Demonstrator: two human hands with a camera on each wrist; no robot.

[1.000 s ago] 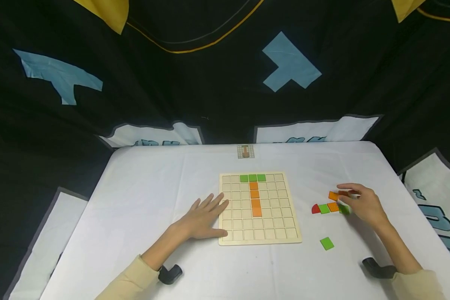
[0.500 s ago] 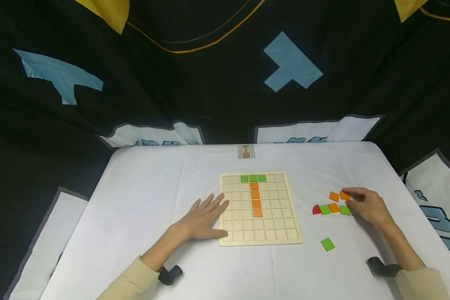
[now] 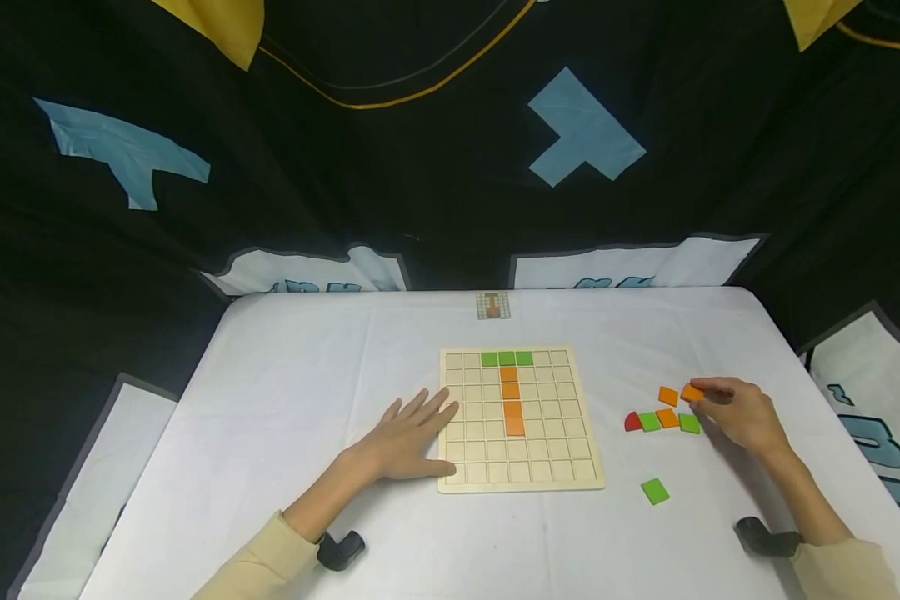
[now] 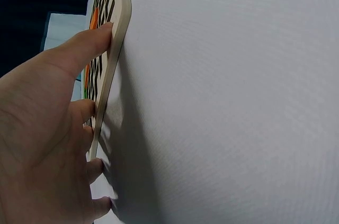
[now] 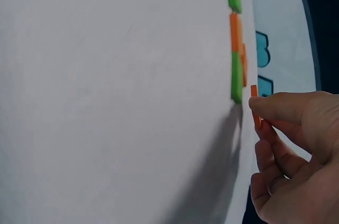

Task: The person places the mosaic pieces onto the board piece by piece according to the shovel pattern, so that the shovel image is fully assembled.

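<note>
My right hand point(image 3: 742, 417) pinches an orange square tile point(image 3: 692, 392) between thumb and fingers; in the right wrist view this orange tile point(image 5: 255, 106) is held just off the table. Beside it lie another orange tile point(image 3: 668, 396) and a row made of a red rounded piece point(image 3: 633, 422), a green tile point(image 3: 649, 421), an orange tile point(image 3: 667, 418) and a green tile point(image 3: 689, 423). With fingers spread, my left hand point(image 3: 405, 437) rests on the left edge of the wooden grid board point(image 3: 558, 458). On the board, green tiles point(image 3: 506, 358) top a column of orange tiles point(image 3: 510, 390).
A single green tile point(image 3: 655, 491) lies apart, right of the board's near corner. At the table's far edge is a small picture card point(image 3: 492, 305) with a grid pattern. White cloth point(image 3: 307, 358) covers the table, and a dark curtain point(image 3: 390, 183) hangs behind it.
My right hand has closed on the orange tile and lifted it slightly from its place near the other loose tiles. The left hand has stayed on the board.
</note>
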